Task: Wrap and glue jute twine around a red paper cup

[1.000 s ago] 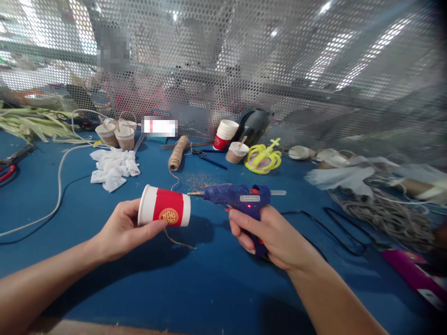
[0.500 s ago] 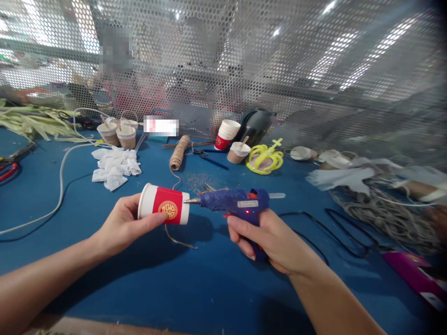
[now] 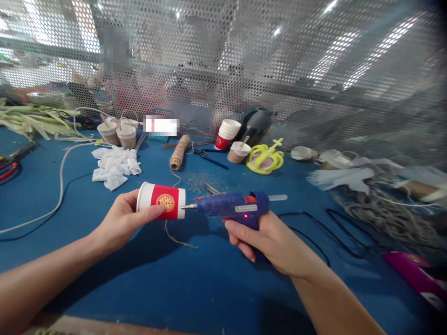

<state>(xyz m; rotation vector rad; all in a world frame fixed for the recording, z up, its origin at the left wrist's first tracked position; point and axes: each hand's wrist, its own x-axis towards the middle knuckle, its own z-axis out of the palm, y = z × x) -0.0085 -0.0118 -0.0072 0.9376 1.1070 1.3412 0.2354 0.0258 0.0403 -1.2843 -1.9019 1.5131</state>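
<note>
Head camera, close above the blue table (image 3: 209, 284) — looking forward and down, perforated screen (image 3: 216, 60) beyond

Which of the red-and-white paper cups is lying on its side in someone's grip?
The single paper cup in the left hand, its base towards the glue gun; the stacked cups stand behind on the table.

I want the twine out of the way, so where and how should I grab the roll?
Probably across the middle of the twine roll, from above. It lies long and slim, pointing away from you; its strand trails from the near end, and a blue-handled tool lies close on the right.
</note>
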